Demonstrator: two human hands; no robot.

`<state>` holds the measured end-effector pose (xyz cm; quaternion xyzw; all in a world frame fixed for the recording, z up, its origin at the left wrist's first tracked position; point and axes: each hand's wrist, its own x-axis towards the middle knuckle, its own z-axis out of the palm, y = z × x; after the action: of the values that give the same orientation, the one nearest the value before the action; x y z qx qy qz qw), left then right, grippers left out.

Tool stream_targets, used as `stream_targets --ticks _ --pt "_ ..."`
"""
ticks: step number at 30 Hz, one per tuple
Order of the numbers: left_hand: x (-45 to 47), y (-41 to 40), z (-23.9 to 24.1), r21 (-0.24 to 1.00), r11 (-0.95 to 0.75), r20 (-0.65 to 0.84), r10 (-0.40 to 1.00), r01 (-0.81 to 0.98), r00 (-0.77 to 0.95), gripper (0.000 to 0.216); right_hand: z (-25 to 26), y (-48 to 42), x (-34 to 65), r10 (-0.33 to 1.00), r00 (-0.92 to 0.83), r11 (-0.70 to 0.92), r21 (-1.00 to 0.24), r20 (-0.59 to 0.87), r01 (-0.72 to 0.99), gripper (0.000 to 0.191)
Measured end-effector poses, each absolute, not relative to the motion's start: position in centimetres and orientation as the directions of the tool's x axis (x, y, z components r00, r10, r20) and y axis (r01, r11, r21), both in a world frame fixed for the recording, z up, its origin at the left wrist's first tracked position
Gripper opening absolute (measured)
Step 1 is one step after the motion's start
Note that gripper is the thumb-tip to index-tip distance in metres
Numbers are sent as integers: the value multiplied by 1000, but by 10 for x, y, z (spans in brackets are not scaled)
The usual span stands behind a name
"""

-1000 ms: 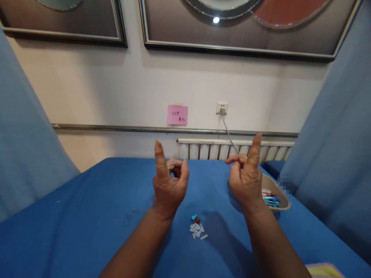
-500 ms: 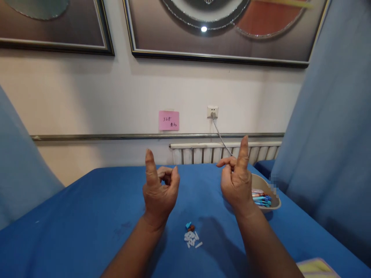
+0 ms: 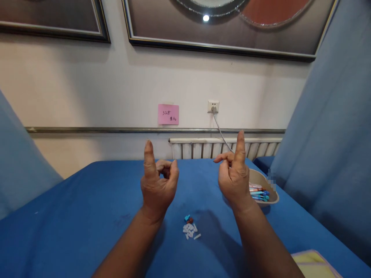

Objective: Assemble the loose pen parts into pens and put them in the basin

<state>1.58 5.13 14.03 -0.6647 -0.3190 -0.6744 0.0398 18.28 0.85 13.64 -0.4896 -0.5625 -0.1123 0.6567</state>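
My left hand (image 3: 159, 185) is raised above the blue-covered table (image 3: 87, 224), index finger pointing up and thumb apart from it. Its other fingers are curled, and nothing shows in them. To the right, my right hand (image 3: 234, 177) is held up likewise, index finger upright, another finger stretched inward, and it holds nothing visible. Between and below the hands lies a small pile of white pieces (image 3: 189, 230), with a bright blue piece (image 3: 187, 218) and a brown piece (image 3: 189, 221) at its far side. Behind my right wrist stands a beige bowl (image 3: 274, 197) of pens (image 3: 261, 194), partly hidden.
A yellow cloth-like item (image 3: 311, 258) lies at the lower right. Behind the table are a radiator (image 3: 199, 141), a wall rail (image 3: 116, 130), a pink note (image 3: 168, 114) and a socket (image 3: 213, 106) with a plugged-in cord. A blue curtain (image 3: 327, 154) hangs at the right.
The view has tilted slightly downward, so the wall and table sit higher in the picture. Both hands keep the same pose, and the pile and bowl stay in place on the table.
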Motion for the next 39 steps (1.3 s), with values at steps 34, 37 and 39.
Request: stream_targets --ticks 34,37,39 --pt "162 132 25 922 95 -277 839 377 468 37 -36 31 371 612 761 -190 -894 216 406 31" --pt "116 135 31 936 99 -247 868 338 431 33 -43 38 329 656 710 -86 -909 256 407 33" --pt "79 136 35 945 122 -244 882 305 403 35 -47 42 296 694 650 46 -921 309 388 33"
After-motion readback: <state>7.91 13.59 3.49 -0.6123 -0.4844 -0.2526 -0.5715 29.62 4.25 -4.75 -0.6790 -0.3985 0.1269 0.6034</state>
